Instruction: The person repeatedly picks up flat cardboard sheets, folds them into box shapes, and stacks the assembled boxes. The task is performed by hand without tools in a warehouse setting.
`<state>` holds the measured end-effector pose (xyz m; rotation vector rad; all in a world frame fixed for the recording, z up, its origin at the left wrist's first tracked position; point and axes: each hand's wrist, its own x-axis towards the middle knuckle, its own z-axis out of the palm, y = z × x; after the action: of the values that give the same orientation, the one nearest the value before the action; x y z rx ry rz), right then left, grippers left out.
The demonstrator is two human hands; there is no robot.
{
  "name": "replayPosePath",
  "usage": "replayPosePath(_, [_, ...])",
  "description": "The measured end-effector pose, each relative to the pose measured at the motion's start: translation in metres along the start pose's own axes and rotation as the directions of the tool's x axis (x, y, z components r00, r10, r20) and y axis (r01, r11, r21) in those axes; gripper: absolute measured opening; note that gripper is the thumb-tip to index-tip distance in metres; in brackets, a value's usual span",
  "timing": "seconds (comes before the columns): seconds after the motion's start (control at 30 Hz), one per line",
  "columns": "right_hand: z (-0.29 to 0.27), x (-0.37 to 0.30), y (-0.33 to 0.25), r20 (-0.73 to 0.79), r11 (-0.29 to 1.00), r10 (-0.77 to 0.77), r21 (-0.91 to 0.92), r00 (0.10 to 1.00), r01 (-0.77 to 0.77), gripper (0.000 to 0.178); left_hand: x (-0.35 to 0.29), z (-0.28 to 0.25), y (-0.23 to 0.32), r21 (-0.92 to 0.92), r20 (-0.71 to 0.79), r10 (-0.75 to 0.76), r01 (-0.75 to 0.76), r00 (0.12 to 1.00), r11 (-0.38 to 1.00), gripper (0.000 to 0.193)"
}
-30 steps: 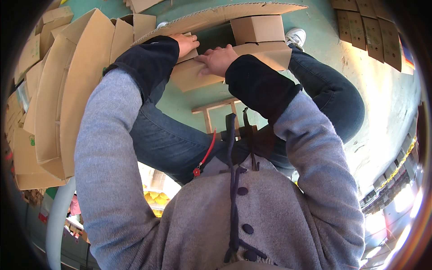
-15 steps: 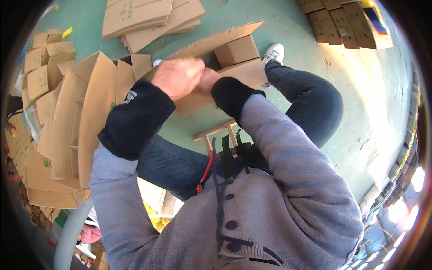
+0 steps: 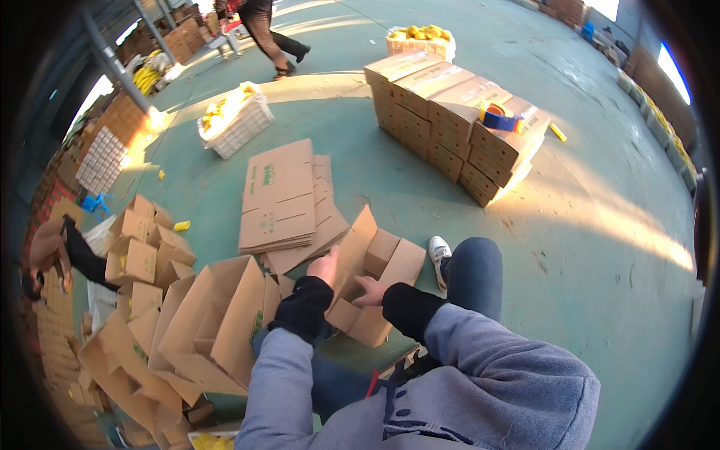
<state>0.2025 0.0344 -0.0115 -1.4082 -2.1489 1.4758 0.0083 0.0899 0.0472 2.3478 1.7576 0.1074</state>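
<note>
Head view: the box [image 3: 369, 324] stands formed but unclosed; left hand [image 3: 324, 266] curls at its raised side, grip unclear; right hand [image 3: 369, 291], loosely open, reaches inside; stacked cardboard [image 3: 279, 191] lies unfolded.

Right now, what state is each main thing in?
Brown cardboard box between the hands, open at the top.
Left hand, at its left panel.
Right hand, at its opening, fingers extended.
Large brown cardboard box at left, open.
Flat brown cardboard sheets, stacked, unassembled.
Brown rectangular carton stack, tops shut.
Blue-and-orange tape dispenser, resting on the cartons.
White rectangular plastic crates, filled with yellow things.
</note>
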Motion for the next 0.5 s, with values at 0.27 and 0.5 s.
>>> replayPosePath(0.27, [0.054, -0.050, -0.043, -0.204, 0.898, -0.343, 0.215, 0.917, 0.384, 0.119, -0.068, 0.019, 0.064, -0.431, -0.219, -0.313, 0.196, 0.924, 0.881, 0.032])
replayPosePath(0.5, [-0.035, -0.051, -0.040, -0.049, 0.830, -0.023, -0.557, 0.999, -0.008, 0.052, -0.095, -0.005, 0.044, -0.732, -0.253, -0.233, -0.028, 0.939, 0.681, 0.049])
